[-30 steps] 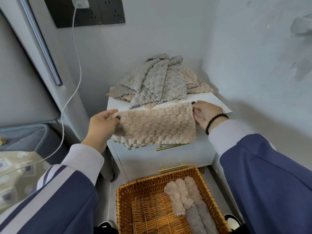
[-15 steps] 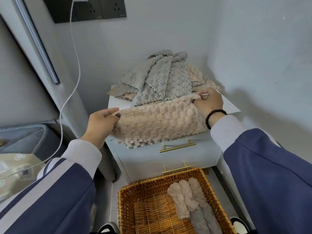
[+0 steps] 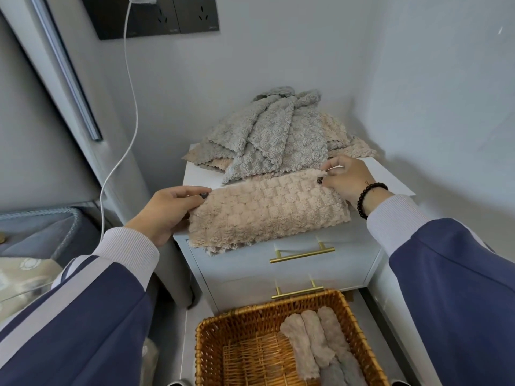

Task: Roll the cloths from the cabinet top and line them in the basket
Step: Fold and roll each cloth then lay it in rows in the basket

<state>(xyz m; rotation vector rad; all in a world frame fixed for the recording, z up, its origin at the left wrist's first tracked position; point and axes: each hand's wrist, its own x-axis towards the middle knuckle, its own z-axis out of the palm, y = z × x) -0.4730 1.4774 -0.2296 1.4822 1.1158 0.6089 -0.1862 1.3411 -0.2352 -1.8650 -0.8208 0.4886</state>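
Laying the beige cloth flat, ready to roll

My left hand [image 3: 170,210] and right hand [image 3: 347,179] each pinch an end of the beige cloth [image 3: 267,210] at the cabinet top's [image 3: 390,176] near edge; next, roll it tight (rolls wait in the basket [image 3: 211,341]).

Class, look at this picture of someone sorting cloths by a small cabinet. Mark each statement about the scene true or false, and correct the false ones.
1. Both hands hold the beige cloth. True: the left hand grips one end, the right hand pinches the other.
2. The basket holds no cloths. False: several rolled cloths lie along its right side.
3. A pile of cloths sits on the cabinet top. True.
4. The beige cloth is already rolled tight. False: it lies spread flat over the cabinet's front edge.
5. The right wrist is bare. False: it wears a dark beaded bracelet.
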